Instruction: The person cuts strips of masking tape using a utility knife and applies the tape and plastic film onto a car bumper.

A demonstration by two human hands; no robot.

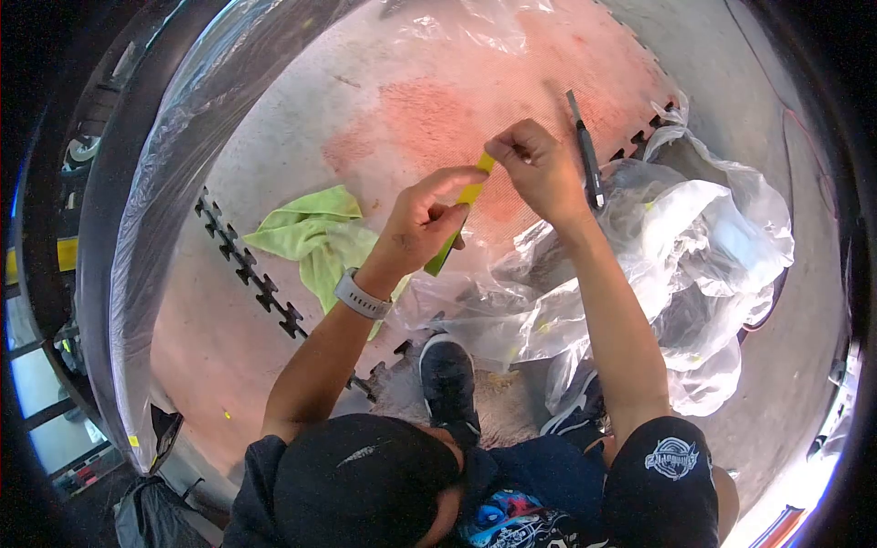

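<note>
A narrow yellow strip [470, 194], green toward its lower end, stretches at a slant between my two hands. My left hand [422, 219] is closed around its lower part, the thumb pressed over it. At the upper end, my right hand [541, 172] pinches the strip's tip between thumb and fingers. What the strip is made of, I cannot tell. Beside my right hand, on the floor, lies a long black tool [586, 151] with a slim grey blade-like tip. A light green cloth [315, 233] is spread in folds beyond my left forearm.
Crumpled clear plastic sheeting [676, 256] is heaped at the right and trails toward my shoes [448, 374]. The floor mat [265, 173] is pale with reddish patches and has black interlocking edges [251, 269]. On the left hangs more plastic film [174, 192] over a dark curved frame.
</note>
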